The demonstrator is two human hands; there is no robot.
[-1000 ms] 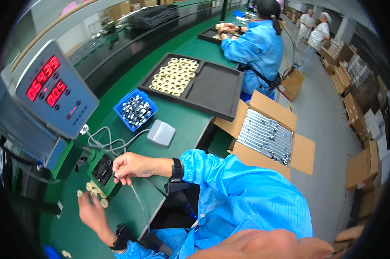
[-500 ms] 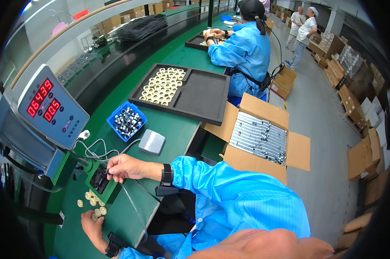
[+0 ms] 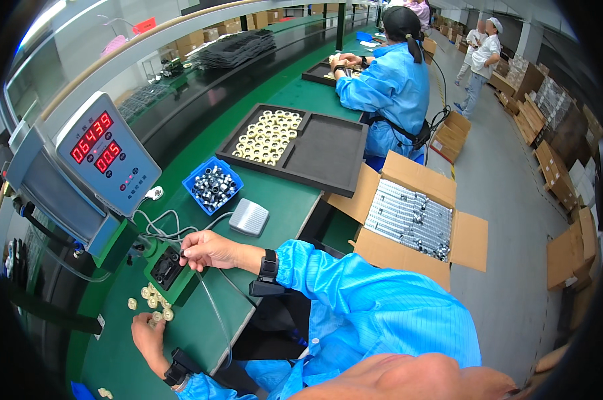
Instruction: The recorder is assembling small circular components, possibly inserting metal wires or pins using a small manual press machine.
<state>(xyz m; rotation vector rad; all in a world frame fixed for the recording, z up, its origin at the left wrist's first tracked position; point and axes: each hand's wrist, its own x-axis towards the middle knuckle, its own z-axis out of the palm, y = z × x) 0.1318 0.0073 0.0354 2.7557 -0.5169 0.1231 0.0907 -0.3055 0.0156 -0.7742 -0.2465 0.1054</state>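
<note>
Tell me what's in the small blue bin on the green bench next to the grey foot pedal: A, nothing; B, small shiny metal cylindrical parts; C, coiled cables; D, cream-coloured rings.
B: the blue bin is filled with small silvery metal parts; the cream-coloured rings sit in the black tray behind it instead.

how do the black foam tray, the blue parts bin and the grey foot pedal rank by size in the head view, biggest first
1. black foam tray, clearly the largest
2. blue parts bin
3. grey foot pedal, a bit smaller than the bin, though it lies nearer the camera, so the gap between these two is unsure
</note>
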